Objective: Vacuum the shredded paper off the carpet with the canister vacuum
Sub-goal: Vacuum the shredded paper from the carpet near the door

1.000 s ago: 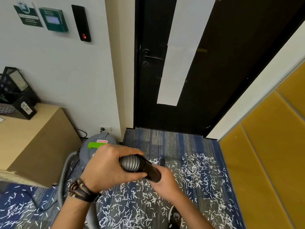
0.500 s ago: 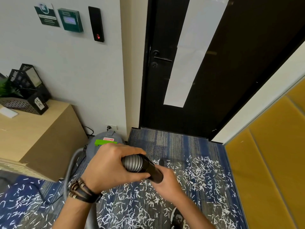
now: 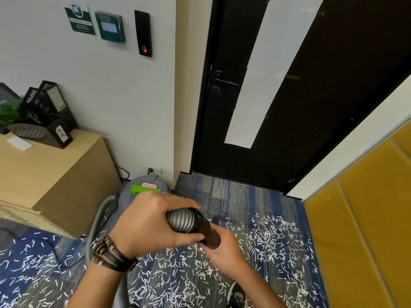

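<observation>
Blue striped carpet (image 3: 233, 192) before a closed black door (image 3: 333, 107), strewn with shredded paper (image 3: 273, 238), thickest below and right of the fingers (image 3: 175, 203). The left hand (image 3: 151, 223) wraps the ribbed grey hose (image 3: 181, 222); the right hand (image 3: 224, 247) grips its black nozzle (image 3: 208, 235). The canister vacuum (image 3: 142, 192) sits just beyond the left fingers, a wooden cabinet (image 3: 55, 170) further left, a yellow padded wall (image 3: 367, 218) far right

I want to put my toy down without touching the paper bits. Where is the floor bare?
The carpet strip right before the black door, from the vacuum to the yellow wall, is bare. The cabinet top in front of the black trays has room too. Paper bits crowd the carpet under the hose and at lower left.
</observation>
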`<state>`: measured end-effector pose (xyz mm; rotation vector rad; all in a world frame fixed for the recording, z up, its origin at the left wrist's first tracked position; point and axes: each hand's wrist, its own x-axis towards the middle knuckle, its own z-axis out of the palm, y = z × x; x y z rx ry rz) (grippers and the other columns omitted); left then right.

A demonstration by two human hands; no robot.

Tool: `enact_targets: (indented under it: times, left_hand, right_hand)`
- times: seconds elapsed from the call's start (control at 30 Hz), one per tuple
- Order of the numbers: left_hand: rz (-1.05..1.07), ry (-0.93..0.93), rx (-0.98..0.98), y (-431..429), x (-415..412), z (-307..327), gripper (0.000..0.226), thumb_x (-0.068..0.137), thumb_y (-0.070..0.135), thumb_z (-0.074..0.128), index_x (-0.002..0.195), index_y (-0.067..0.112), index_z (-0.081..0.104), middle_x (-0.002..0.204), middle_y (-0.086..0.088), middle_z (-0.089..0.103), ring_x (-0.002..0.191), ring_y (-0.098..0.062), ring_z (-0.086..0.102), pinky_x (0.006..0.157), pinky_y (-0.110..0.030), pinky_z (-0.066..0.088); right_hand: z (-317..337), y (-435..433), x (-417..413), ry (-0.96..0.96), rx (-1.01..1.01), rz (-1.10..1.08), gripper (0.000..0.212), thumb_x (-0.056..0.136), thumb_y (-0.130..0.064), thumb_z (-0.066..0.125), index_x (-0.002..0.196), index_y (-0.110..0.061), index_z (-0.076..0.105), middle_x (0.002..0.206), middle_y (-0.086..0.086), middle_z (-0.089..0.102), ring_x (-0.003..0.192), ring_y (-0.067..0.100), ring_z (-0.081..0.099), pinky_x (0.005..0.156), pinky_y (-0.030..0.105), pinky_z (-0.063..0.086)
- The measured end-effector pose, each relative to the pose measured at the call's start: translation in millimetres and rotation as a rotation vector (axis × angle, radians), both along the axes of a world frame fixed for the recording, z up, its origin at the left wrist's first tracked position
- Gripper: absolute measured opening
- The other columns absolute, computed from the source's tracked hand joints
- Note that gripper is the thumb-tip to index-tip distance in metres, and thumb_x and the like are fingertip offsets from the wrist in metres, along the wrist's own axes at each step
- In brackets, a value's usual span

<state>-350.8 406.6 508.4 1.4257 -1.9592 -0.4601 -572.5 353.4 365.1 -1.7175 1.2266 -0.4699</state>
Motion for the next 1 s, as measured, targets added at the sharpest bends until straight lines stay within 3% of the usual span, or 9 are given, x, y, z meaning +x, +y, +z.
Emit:
enact_targets:
  times: [0.17,0.33,0.47,0.6,0.67,0.8,0.9,1.0]
  left_hand:
    - [0.011,-0.011,-0.014,5.9,10.0,6.5,0.052,0.067,0.067,0.086,0.109,0.037,0.081,0.096,0.024,0.078,0.085,0.009,0.072,0.079,-0.023,0.058]
    - [-0.006,0.012,-0.001,9.7,13.5,5.8,0.052,0.065,0.067,0.088,0.107,0.037,0.081,0.098,0.025,0.077,0.089,0.009,0.072,0.081,-0.025,0.059]
    - [-0.02,0.031,0.025,11.7,13.8,1.3,0.053,0.065,0.064,0.092,0.108,0.036,0.081,0.1,0.026,0.076,0.091,0.011,0.071,0.082,-0.021,0.058]
    - [-0.009,0.028,-0.005,9.4,13.2,5.3,0.051,0.067,0.066,0.088,0.107,0.036,0.081,0.096,0.025,0.077,0.086,0.01,0.071,0.08,-0.021,0.058]
    - [-0.009,0.014,-0.023,6.8,12.5,9.2,0.052,0.066,0.068,0.087,0.107,0.037,0.081,0.095,0.025,0.077,0.085,0.011,0.071,0.08,-0.022,0.058]
    - [-0.015,-0.004,-0.031,1.8,11.2,10.7,0.053,0.065,0.069,0.086,0.107,0.038,0.081,0.097,0.027,0.077,0.086,0.013,0.07,0.081,-0.022,0.058]
    - [-0.027,-0.002,-0.031,0.7,7.4,9.2,0.053,0.065,0.067,0.087,0.108,0.035,0.081,0.097,0.025,0.078,0.088,0.014,0.07,0.082,-0.018,0.057]
    - [-0.027,-0.004,-0.039,-0.8,3.9,7.1,0.053,0.067,0.066,0.087,0.11,0.034,0.081,0.1,0.023,0.078,0.091,0.011,0.071,0.084,-0.022,0.059]
  right_hand:
    - [5.3,4.6,12.9,-0.017,-0.051,0.02,0.039,0.082,-0.015,0.075,0.076,-0.052,0.063,0.07,-0.011,0.062,0.063,0.002,0.053,0.059,0.02,0.04]
    - [3.3,18.7,13.4,-0.031,-0.057,0.011,0.028,0.084,-0.018,0.076,0.082,-0.043,0.065,0.071,-0.02,0.063,0.064,0.002,0.055,0.059,0.016,0.04]
    - [1.6,24.0,5.5,-0.009,-0.079,0.008,0.019,0.082,-0.013,0.074,0.091,-0.029,0.07,0.073,-0.009,0.065,0.063,0.005,0.056,0.059,0.014,0.04]
    - [3.7,19.5,6.4,0.011,-0.077,-0.004,0.027,0.082,-0.01,0.073,0.081,-0.036,0.064,0.069,-0.007,0.062,0.061,0.004,0.054,0.057,0.017,0.039]
    - [4.8,16.5,8.7,0.006,-0.072,-0.02,0.022,0.082,-0.013,0.073,0.083,-0.033,0.065,0.07,-0.005,0.063,0.061,0.004,0.054,0.056,0.021,0.041]
    - [5.1,13.6,10.3,-0.024,-0.038,-0.027,0.027,0.082,-0.012,0.074,0.081,-0.038,0.065,0.069,-0.014,0.062,0.061,0.004,0.053,0.057,0.022,0.042]
    - [7.1,13.9,5.3,-0.037,-0.028,-0.018,0.017,0.084,-0.012,0.074,0.083,-0.028,0.067,0.07,-0.002,0.063,0.06,0.003,0.051,0.057,0.023,0.04]
    - [10.8,9.7,-1.9,-0.036,-0.028,-0.009,0.011,0.085,-0.013,0.073,0.086,-0.022,0.067,0.075,0.008,0.064,0.06,0.003,0.051,0.056,0.024,0.04]
